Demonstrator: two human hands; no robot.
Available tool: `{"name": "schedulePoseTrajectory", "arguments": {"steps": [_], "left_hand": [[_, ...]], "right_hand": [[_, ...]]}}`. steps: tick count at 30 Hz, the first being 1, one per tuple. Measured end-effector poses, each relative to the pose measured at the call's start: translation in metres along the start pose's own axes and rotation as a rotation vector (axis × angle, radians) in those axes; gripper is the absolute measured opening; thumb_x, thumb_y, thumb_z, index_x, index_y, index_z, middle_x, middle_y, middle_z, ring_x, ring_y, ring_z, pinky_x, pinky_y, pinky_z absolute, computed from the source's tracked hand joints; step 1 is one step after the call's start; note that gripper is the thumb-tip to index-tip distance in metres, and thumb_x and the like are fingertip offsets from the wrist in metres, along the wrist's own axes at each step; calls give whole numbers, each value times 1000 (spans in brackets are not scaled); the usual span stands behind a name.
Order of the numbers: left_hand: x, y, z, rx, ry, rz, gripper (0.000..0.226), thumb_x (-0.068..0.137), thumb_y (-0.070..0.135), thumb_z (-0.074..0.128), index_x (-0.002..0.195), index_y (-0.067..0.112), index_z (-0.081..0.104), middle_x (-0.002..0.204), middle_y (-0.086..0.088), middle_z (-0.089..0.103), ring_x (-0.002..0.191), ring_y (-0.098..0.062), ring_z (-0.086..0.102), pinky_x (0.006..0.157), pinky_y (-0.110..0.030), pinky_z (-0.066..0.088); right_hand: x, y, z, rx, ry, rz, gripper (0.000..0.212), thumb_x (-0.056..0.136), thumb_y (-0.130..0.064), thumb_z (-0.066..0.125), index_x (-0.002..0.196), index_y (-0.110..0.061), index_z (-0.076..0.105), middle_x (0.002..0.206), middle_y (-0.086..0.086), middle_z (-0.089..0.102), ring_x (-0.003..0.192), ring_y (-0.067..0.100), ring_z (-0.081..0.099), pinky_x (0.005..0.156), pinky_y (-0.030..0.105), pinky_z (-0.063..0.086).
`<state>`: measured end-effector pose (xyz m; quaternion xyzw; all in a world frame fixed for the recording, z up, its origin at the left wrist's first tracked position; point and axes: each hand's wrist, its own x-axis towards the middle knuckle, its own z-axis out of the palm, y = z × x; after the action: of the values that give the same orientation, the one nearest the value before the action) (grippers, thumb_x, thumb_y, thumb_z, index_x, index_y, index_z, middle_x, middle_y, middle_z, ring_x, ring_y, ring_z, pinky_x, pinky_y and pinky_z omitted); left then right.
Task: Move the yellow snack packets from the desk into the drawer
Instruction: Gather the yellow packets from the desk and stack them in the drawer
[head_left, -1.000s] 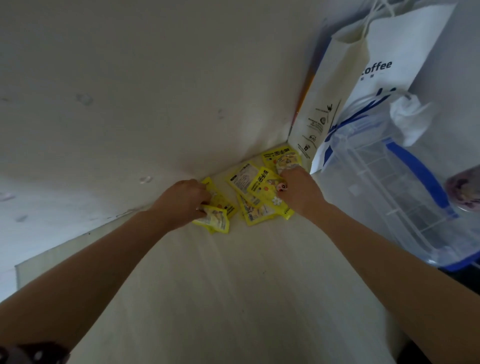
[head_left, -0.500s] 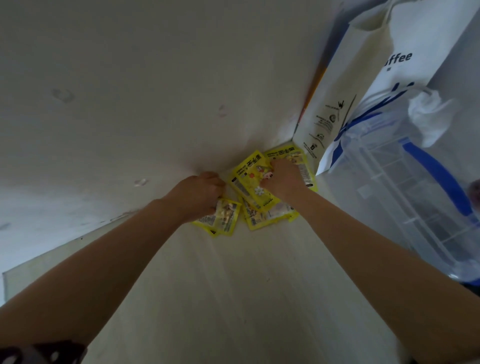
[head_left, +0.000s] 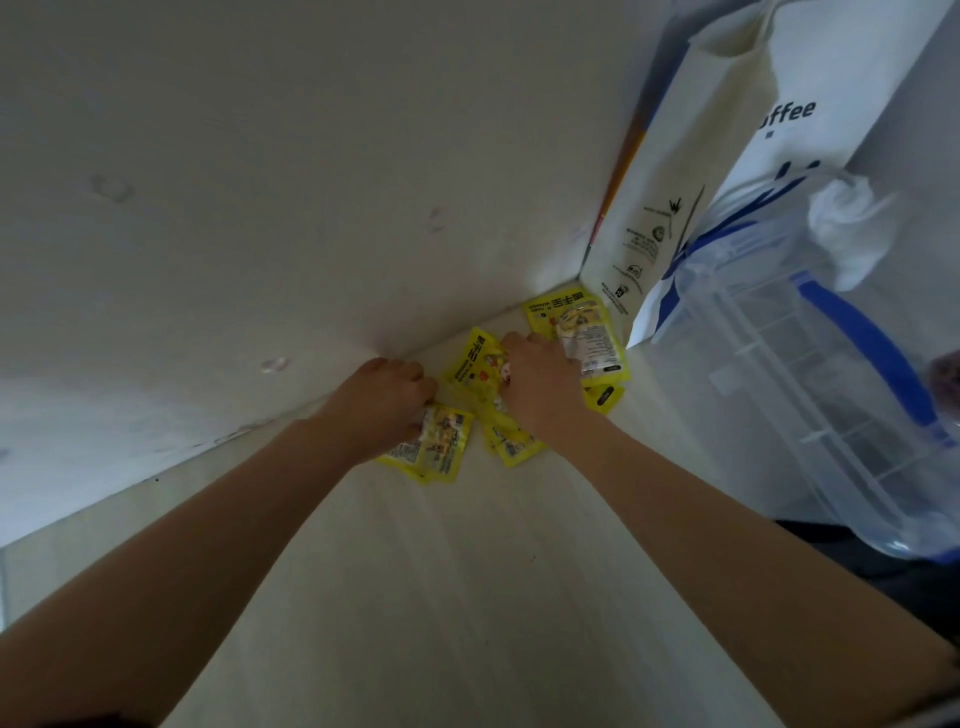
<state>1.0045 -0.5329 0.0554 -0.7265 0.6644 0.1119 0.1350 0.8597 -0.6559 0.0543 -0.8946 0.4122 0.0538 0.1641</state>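
yellow snack packets (head_left: 582, 332) on desk (head_left: 467, 597), under and between curled, gripping left hand (head_left: 387, 402) and right hand (head_left: 540, 384)

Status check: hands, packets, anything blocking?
Left hand gripping yellow packets. Right hand curled on the pile. Paper bag beside; drawer unseen.

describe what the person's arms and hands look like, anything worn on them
Both forearms are bare, with no watch or bracelet in view. The left hand and right hand wear no gloves or visible rings. A dark sleeve edge shows at the bottom left.
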Motion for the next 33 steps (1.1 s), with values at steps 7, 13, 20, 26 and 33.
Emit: {"name": "schedulePoseTrajectory", "arguments": {"steps": [7, 13, 20, 26, 33], "left_hand": [[-23, 8, 6, 27, -42, -76, 38, 87, 40, 60, 121, 25, 51, 122, 2, 51, 122, -19, 49, 112, -42, 28], [-40, 18, 7, 13, -28, -82, 36, 85, 41, 62, 115, 24, 52, 117, 2, 53, 116, -21, 53, 104, -40, 34], [-56, 32, 5, -43, 0, -82, 26, 86, 36, 59, 108, 23, 53, 109, 1, 56, 102, -22, 57, 85, -33, 40], [-59, 45, -7, -240, 9, -90, 30, 84, 27, 64, 107, 19, 46, 104, -3, 62, 96, -28, 61, 81, -38, 48], [-43, 42, -19, -355, -199, -112, 33, 85, 28, 68, 114, 15, 63, 113, -6, 61, 107, -25, 57, 89, -35, 46]], "right_hand": [[-34, 0, 0, 116, 6, -57, 40, 86, -8, 62, 121, -13, 45, 113, 13, 52, 99, 33, 59, 81, 47, 54], [-64, 9, 10, 341, -2, -53, 53, 80, 2, 62, 124, -21, 42, 115, 10, 50, 95, 30, 58, 75, 43, 53], [-100, 37, 23, 528, -61, 157, 57, 80, -15, 71, 132, -15, 48, 127, 8, 56, 113, 26, 57, 90, 34, 48], [-104, 69, 2, 493, 9, 258, 34, 83, -21, 68, 114, -8, 60, 105, 13, 58, 94, 28, 57, 73, 25, 36], [-115, 94, -21, 489, -110, 203, 20, 83, -25, 69, 80, -20, 49, 73, -7, 50, 64, 9, 50, 48, 17, 29]]}}
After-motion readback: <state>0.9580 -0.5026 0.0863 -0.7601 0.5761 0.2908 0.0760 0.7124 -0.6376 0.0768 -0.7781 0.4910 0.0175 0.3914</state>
